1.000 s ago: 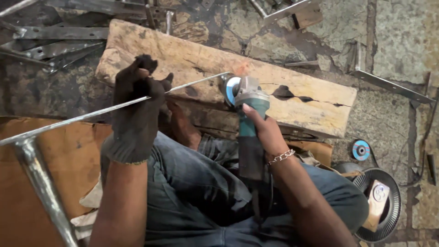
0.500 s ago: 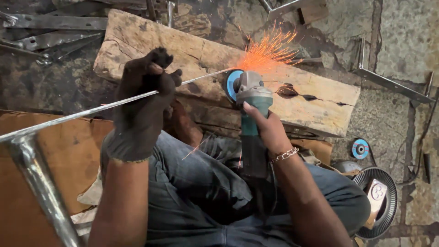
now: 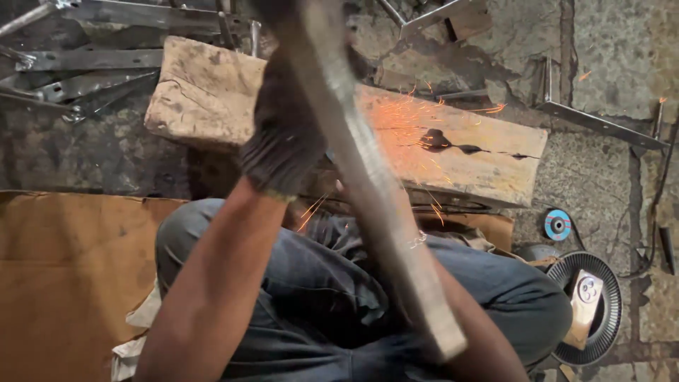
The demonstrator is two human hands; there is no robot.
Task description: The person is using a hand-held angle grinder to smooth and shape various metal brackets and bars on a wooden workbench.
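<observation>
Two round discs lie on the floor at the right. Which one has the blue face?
The small disc, lying alone just past the plank's right end. The big dark disc below it carries a tan block.

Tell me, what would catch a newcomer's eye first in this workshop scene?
A long metal bar cuts diagonally across the middle of the view, close to the camera and blurred, with the gloved left hand at it. Behind it, orange sparks scatter over the cracked wooden block on the stone floor. The right hand is hidden behind the bar.
</observation>
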